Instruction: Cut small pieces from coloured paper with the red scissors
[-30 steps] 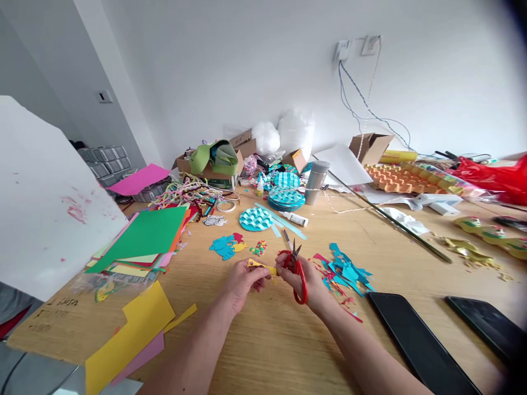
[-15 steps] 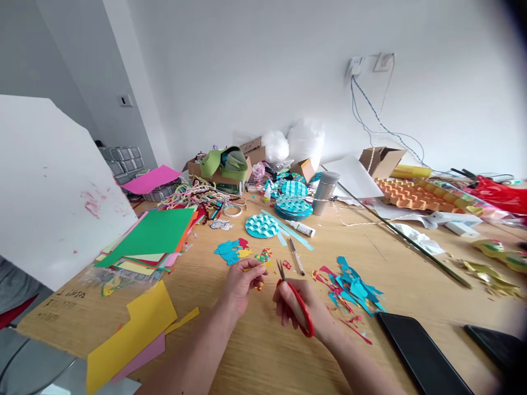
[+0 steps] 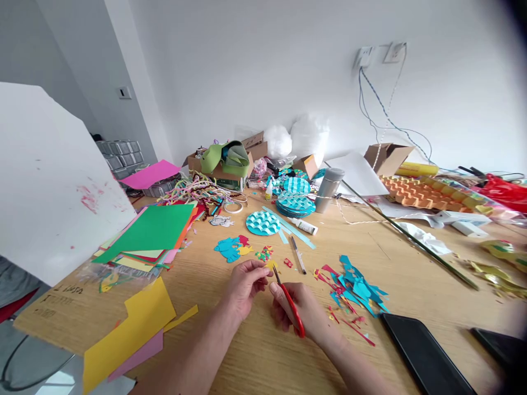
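My right hand (image 3: 297, 312) grips red-handled scissors (image 3: 288, 303), blades pointing up and to the left towards my other hand. My left hand (image 3: 245, 282) pinches a small yellow paper piece (image 3: 270, 265) right at the blade tips. Both hands hover low over the wooden table (image 3: 255, 351). Just beyond them lie small coloured paper cut-outs (image 3: 263, 253) and a blue paper figure (image 3: 229, 248). To the right of my right hand sits a heap of blue and red paper scraps (image 3: 352, 285).
Stacked coloured sheets (image 3: 148, 236) lie at the left, yellow sheets (image 3: 135, 323) at the near left. A white board (image 3: 41, 186) leans far left. Teal paper discs (image 3: 263, 223), a glue tube (image 3: 303, 225), a pen (image 3: 297, 255), a metal flask (image 3: 329, 189) and boxes sit behind. Dark tablets (image 3: 424, 356) lie near right.
My right hand turned the scissors and brought them back to the yellow piece after pulling away. A longer yellow strip has become a small piece. The view shifted slightly.
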A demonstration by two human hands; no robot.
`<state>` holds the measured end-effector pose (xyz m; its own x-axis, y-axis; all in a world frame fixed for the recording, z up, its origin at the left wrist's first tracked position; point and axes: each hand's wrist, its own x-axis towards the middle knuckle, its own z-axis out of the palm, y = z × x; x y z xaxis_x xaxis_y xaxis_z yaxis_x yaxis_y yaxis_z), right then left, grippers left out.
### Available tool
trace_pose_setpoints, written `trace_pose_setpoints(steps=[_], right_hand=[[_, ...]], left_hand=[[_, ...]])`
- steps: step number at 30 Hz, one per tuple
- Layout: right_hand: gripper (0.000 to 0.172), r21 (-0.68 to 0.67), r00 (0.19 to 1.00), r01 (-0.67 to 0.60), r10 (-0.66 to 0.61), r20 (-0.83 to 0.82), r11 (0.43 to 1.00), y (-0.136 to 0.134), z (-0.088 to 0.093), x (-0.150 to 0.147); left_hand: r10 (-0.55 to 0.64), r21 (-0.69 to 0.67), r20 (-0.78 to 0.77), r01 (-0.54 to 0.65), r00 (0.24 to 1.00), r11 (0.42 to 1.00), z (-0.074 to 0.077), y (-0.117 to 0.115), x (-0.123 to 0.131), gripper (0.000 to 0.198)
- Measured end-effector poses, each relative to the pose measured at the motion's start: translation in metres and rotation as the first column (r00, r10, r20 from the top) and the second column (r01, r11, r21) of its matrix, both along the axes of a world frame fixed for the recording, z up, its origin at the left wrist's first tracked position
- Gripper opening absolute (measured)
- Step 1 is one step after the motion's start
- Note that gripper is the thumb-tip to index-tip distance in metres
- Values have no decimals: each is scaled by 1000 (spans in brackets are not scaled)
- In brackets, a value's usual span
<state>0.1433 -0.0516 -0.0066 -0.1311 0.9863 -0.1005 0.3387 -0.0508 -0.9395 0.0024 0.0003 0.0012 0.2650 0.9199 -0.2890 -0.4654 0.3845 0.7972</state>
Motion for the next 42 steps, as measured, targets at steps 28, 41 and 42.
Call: trace_pose_setpoints(steps=[28, 41, 42], right_hand=[[60, -172, 994, -52, 34, -102, 984, -1, 8, -4], [64, -158, 995, -21, 4, -101, 987, 0, 8, -6], [63, -159, 994, -15, -2, -106, 987, 0, 7, -6]], left_hand=[[-52, 159, -127, 72, 991, 985, 5, -5, 1, 16], [-59, 136, -59, 66, 997, 988, 0, -5, 1, 19], [-61, 132, -60, 68, 996, 989, 1, -5, 1, 19]])
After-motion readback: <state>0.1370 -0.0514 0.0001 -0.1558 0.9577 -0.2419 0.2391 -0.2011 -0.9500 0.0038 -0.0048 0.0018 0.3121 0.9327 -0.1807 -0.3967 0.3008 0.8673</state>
